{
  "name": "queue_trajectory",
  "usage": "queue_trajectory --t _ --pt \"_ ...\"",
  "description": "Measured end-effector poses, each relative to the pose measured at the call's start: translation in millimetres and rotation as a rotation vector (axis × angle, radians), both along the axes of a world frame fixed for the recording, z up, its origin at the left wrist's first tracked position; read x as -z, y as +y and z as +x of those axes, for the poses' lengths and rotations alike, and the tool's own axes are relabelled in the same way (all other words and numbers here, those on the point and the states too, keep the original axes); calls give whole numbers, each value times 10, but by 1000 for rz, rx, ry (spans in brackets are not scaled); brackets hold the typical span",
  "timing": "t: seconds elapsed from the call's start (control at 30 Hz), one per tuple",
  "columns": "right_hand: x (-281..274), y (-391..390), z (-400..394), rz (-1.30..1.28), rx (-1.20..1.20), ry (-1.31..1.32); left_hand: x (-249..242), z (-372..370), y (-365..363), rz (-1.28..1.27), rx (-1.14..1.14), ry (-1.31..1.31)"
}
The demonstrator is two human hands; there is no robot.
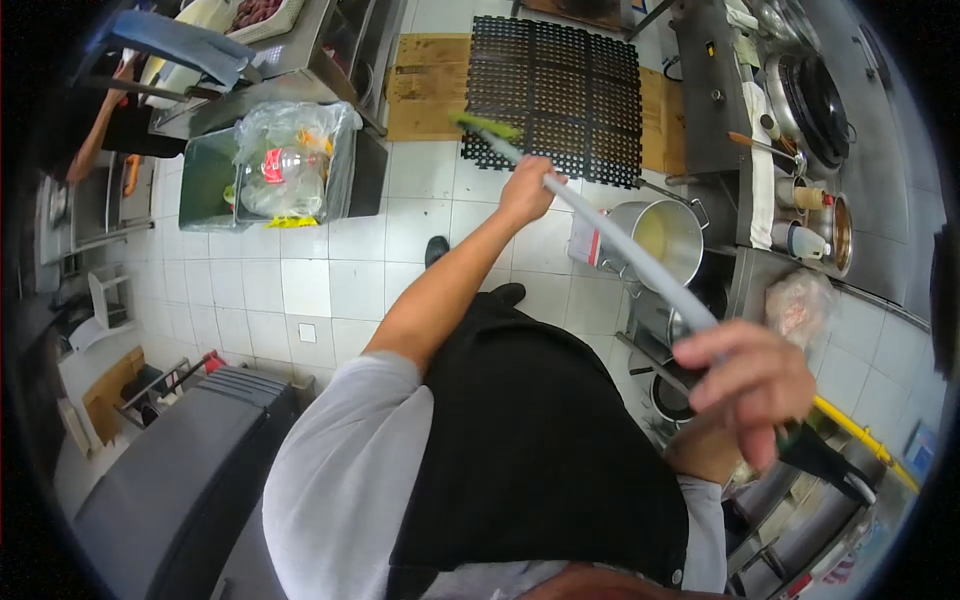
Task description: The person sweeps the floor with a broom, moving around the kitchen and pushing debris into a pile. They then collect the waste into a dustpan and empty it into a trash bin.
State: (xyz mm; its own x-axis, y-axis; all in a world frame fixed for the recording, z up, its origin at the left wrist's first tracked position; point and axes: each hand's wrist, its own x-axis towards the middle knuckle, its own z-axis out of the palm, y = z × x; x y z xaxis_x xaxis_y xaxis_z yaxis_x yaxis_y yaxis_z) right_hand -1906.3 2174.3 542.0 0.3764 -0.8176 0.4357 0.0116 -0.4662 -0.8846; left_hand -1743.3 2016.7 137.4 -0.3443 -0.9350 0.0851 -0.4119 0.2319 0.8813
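A long grey-handled broom [640,262] slants across the view, its green head [487,127] down at the near edge of a black rubber mat. My left hand [530,190] is closed round the lower part of the pole. Around its upper end, close to the camera, my right hand [750,385] is curled, slightly blurred by motion; the very end of the pole is hidden there. The black rubber mat [555,75] is full of round holes and lies over brown cardboard [428,85] on the floor.
A bin [207,188] lined with clear plastic holds a bottle [290,165] and waste, at left. To the right stand a large pot [658,240] and a steel counter with pans [815,105]. Another person's arm [95,135] shows at far left. White tiles [420,205] cover the floor.
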Motion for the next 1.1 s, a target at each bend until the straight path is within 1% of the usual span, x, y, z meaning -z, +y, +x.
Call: queue_trajectory --t 0.03,0.07,0.1,0.17,0.23,0.3,0.37,0.4,0.43,0.47,0.53,0.6,0.63,0.67,0.7,0.73,0.77,0.8,0.83,0.87,0.9,0.93,1.0,1.03,1.1 --pt "101 25 144 54 140 10 135 -15 -98 47 3 -22" --pt "219 61 258 114 283 21 375 -39 -125 99 8 -44" --pt "407 62 288 144 273 -5 589 -69 -80 150 10 -63" --pt "656 115 319 217 244 -60 906 211 316 188 -13 -185" --pt "752 237 339 294 231 -129 1306 603 870 22 -57 -110" --pt "774 405 256 368 250 -188 1186 878 1312 154 -133 -118" --pt "756 626 105 408 289 -253 1013 845 1525 146 -109 -198" --pt "663 754 -16 392 291 -265 897 822 1582 140 -102 -238" --pt "518 879 -155 373 292 -275 671 656 1599 45 -87 -182" --pt "358 1007 -307 356 294 -283 543 466 1578 33 -18 -158" --pt "30 1230 -719 165 113 -143 305 -2 1524 45 161 -107" --pt "-406 1429 -869 94 -21 -51 0 -567 1551 51 370 -35" --pt "-489 1474 -862 63 -5 2 -134 -841 1550 29 469 10" --pt "-549 1512 -848 33 10 52 -200 -1114 1532 31 495 46" --pt "-562 1515 -832 0 26 101 -212 -1306 1454 31 521 79" --pt "-330 1464 -760 2 143 50 -57 -1399 1327 45 516 31" --pt "-57 1369 -611 7 264 -3 229 -1469 1235 62 514 -18" --pt "41 1244 -312 115 376 47 491 -1491 1267 80 514 -67" --pt "113 1142 -80 223 486 99 713 -1297 1337 117 498 -79" --pt "241 1112 -80 240 448 31 916 -965 1339 150 480 -90" --pt "380 1134 -93 256 415 -39 1045 -608 1400 101 474 -67" --pt "439 1159 -96 288 413 -85 1020 -276 1560 88 365 -119" --pt "520 1216 -122 350 410 -175 1122 258 1727 162 325 -240" --pt "561 1259 -251 352 348 -158 962 290 1797 195 316 -256" --pt "447 1434 -446 345 320 -219 628 396 1867 264 283 -292"
